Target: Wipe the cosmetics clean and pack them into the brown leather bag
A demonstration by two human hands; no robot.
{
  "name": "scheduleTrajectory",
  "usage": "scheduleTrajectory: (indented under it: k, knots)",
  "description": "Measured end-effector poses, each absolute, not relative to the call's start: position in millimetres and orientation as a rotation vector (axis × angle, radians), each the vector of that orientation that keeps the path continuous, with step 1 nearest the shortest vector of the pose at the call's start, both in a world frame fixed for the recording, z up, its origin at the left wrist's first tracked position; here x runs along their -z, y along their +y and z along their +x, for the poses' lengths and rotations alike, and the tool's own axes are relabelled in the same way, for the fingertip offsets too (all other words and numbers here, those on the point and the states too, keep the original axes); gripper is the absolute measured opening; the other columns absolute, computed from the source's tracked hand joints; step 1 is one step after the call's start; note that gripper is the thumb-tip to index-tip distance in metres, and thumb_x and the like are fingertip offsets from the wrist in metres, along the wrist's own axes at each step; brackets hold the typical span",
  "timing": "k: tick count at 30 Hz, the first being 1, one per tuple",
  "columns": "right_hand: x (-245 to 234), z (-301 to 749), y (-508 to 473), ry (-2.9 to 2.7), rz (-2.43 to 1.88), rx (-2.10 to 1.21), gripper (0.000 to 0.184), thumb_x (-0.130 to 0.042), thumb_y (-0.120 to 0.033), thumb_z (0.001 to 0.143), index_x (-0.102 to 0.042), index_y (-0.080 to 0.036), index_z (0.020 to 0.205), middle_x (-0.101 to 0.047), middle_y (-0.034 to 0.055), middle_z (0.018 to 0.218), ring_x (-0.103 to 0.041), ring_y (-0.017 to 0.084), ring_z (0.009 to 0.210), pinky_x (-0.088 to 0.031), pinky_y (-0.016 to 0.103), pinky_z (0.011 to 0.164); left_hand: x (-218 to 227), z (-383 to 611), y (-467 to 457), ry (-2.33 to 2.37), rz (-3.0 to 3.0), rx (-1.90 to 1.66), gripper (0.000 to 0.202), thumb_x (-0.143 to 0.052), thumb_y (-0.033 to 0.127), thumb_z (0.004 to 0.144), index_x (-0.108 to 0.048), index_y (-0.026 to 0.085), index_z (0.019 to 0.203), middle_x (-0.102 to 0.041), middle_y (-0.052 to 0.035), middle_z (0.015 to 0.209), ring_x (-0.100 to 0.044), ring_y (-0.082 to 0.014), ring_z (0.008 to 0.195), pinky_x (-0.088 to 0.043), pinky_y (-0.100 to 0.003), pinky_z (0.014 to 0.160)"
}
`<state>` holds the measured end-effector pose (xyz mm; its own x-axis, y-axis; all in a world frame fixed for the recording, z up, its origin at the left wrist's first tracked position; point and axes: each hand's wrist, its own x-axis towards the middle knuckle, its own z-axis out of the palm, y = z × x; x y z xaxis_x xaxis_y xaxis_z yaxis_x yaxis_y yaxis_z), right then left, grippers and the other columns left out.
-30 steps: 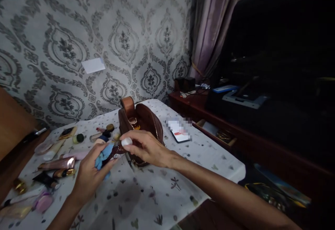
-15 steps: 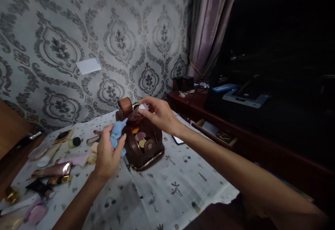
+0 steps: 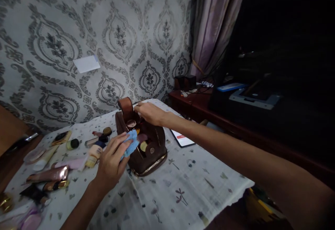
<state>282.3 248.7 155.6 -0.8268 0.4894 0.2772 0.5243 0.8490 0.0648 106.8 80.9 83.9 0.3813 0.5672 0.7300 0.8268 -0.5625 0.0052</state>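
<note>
An open dark brown makeup bag (image 3: 149, 165) stands on the patterned cloth with its gold zipper undone and several small cosmetics inside. Its brown handle (image 3: 126, 105) rises at the back. My left hand (image 3: 112, 160) is closed round a crumpled light blue cloth (image 3: 131, 142) at the bag's left side. Reaching over the right side, my right hand (image 3: 150, 113) is at the bag's far inner part, next to the handle. Its fingers are bent together, and what they hold is hidden.
Several cosmetics lie on the left, including a pink metallic tube (image 3: 49, 175), a jar with a green lid (image 3: 72, 144) and a dark-capped bottle (image 3: 96, 149). A lit phone (image 3: 182, 137) lies right of the bag. Further right is a dark red desk (image 3: 190, 101).
My right hand has gone lower into the back of the bag, and the white-capped clear item it held is out of sight. My left hand with the blue cloth has moved right, over the bag's edge.
</note>
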Motion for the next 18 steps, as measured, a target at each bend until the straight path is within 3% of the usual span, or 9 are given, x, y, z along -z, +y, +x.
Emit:
scheduleTrajectory:
  k: [10,18]
  knots:
    - [-148,247,279,-3.007,-0.722,0.256,0.024,-0.050,-0.004,0.090,-0.067,-0.003,0.107,-0.069,0.0208,0.109,-0.063,0.024,0.100,-0.044,0.031,0.081,-77,104,81,-1.241,-2.277,1.024,0.032,-0.049,0.016,0.095,-0.057,0.021,0.125,-0.065,-0.0123,0.125,-0.058,-0.0269,0.124,-0.050,-0.043,0.101]
    - [-146,231,288,-2.981,-0.734,0.161,0.021,-0.052,-0.003,0.091,-0.067,-0.002,0.104,-0.070,0.0198,0.109,-0.064,0.024,0.103,-0.045,0.029,0.085,-75,104,81,-1.249,-2.277,1.036,0.032,-0.049,0.017,0.095,-0.056,0.022,0.126,-0.065,-0.0127,0.124,-0.059,-0.0273,0.122,-0.051,-0.044,0.100]
